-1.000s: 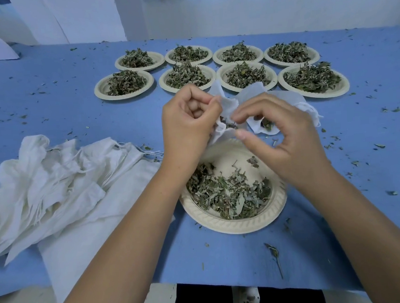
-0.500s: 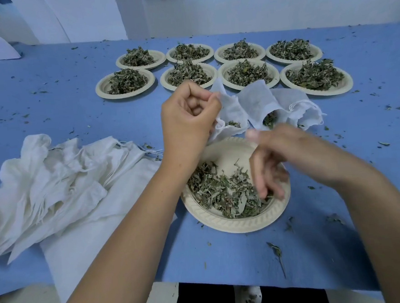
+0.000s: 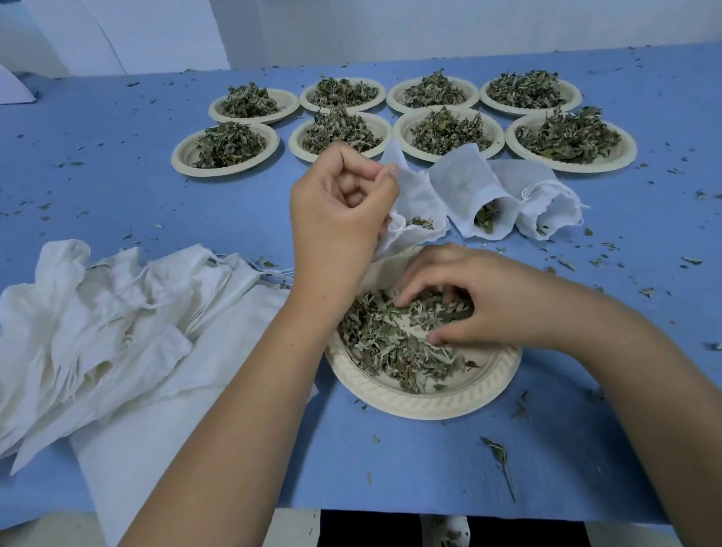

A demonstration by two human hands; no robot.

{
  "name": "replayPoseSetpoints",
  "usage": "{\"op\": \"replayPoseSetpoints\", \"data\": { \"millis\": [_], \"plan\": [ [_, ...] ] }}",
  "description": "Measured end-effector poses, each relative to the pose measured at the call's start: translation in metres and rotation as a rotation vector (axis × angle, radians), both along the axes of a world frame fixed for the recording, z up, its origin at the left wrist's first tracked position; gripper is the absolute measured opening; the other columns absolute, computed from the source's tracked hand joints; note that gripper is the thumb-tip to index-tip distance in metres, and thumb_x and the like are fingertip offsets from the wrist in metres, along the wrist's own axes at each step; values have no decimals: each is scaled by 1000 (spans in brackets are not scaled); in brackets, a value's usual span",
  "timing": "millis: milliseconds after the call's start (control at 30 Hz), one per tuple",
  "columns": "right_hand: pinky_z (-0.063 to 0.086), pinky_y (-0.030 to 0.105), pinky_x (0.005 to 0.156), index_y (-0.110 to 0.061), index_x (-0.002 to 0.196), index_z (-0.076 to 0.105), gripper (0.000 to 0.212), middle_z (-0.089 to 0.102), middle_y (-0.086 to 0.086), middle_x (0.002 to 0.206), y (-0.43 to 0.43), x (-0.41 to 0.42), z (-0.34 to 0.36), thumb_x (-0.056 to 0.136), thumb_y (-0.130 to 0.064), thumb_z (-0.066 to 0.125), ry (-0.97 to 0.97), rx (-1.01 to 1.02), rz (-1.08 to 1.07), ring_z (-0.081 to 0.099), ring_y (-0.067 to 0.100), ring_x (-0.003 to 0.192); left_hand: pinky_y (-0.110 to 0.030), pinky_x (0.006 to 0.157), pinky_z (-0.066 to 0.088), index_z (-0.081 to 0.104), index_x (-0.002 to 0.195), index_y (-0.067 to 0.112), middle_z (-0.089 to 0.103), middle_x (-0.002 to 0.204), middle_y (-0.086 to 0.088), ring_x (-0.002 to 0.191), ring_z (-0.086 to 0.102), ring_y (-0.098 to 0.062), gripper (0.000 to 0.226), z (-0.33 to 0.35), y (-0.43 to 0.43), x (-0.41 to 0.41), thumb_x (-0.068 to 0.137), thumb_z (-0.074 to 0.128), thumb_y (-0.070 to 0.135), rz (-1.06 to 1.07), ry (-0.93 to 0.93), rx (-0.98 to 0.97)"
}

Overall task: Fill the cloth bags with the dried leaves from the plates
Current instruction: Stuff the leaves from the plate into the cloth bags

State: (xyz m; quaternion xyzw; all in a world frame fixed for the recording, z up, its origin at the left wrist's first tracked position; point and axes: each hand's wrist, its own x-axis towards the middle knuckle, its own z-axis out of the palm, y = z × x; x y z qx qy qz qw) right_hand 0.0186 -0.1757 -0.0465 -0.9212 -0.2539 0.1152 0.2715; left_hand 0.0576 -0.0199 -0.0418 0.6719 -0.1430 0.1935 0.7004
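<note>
A paper plate (image 3: 440, 398) of dried leaves (image 3: 381, 340) sits in front of me on the blue table. My left hand (image 3: 338, 215) pinches the rim of a small white cloth bag (image 3: 416, 203) just beyond the plate, its mouth holding a few leaves. My right hand (image 3: 468, 300) lies in the plate with fingers curled around a clump of leaves. Two more cloth bags (image 3: 471, 193) (image 3: 547, 209) with leaves inside lie to the right of the held one.
Several plates heaped with leaves (image 3: 447, 132) stand in two rows at the back. A pile of empty white cloth bags (image 3: 98, 326) lies at the left. Leaf crumbs are scattered over the blue table (image 3: 109, 184).
My right hand has left the bag's mouth, come down into the near plate and closed on leaves. My left hand has kept its hold on the bag.
</note>
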Motion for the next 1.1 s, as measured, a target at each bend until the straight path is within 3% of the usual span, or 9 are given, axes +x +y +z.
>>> {"op": "replayPoseSetpoints", "data": {
  "millis": [100, 167, 267, 367, 600, 733, 867, 1033, 1100],
  "plan": [
    [43, 10, 69, -22, 94, 71, 23, 60, -8, 98, 4, 2, 0, 77, -9, 77, -79, 12, -16, 52, 1, 68, -16, 40, 36, 50, 72, 9, 48, 45, 11, 34, 40, -2, 24, 0, 0, 0, 91, 61, -2, -4, 5, -7],
    [42, 11, 66, -16, 90, 74, 18, 63, -6, 91, 5, 2, -1, 76, -6, 77, -112, 18, -18, 51, 0, 62, -16, 39, 36, 51, 72, 10, 49, 45, 11, 34, 40, -3, 24, 0, 0, 0, 90, 61, -2, 1, 9, -3],
    [48, 20, 69, -13, 85, 76, 13, 67, -6, 85, 3, 1, 2, 77, -3, 75, -153, 102, -39, 58, 9, 66, -16, 39, 36, 51, 71, 11, 49, 46, 10, 34, 41, -3, 25, -1, -1, 0, 90, 62, -1, 7, 9, 1],
    [54, 28, 73, -11, 81, 76, 14, 71, -2, 82, -3, -2, 9, 77, 2, 73, -168, 336, -89, 64, 17, 72, -16, 40, 36, 51, 71, 11, 49, 46, 10, 34, 41, -3, 25, -2, 0, 1, 90, 62, -1, 8, 3, 5],
    [54, 21, 79, -13, 80, 66, 26, 71, -5, 78, -5, -6, 18, 73, 11, 70, -227, 967, -170, 68, 10, 80, -17, 37, 30, 54, 70, 15, 53, 52, -1, 35, 37, -6, 26, -4, -2, 3, 88, 64, -1, -46, 44, 42],
    [53, 17, 78, -12, 81, 61, 28, 70, -11, 78, 3, -7, 13, 75, 14, 69, -357, 1106, -323, 68, 6, 80, -17, 38, 32, 54, 70, 15, 52, 50, 2, 36, 38, -6, 26, -4, -2, 1, 86, 62, -4, -99, 31, 79],
    [53, 17, 74, -15, 80, 64, 26, 69, -11, 76, 8, -7, 6, 75, 10, 72, -442, 1027, -427, 68, 6, 77, -15, 39, 33, 53, 70, 13, 53, 49, 3, 35, 37, -3, 25, -3, -4, -2, 87, 62, -3, -134, 24, 94],
    [53, 25, 74, -9, 83, 73, 10, 68, 0, 79, 8, -3, 0, 79, 1, 71, -650, 493, -335, 64, 8, 72, -14, 40, 34, 53, 71, 14, 54, 48, 12, 37, 42, 0, 26, -2, -5, -5, 89, 65, 0, -169, 0, 115],
    [48, 21, 77, -7, 93, 73, 13, 65, 1, 88, 5, -2, 1, 85, -3, 63, -634, 422, -259, 60, 6, 80, -14, 40, 35, 53, 71, 15, 54, 48, 12, 37, 42, -1, 26, -2, -4, -5, 90, 65, 2, -144, -4, 108]
  ]
}}
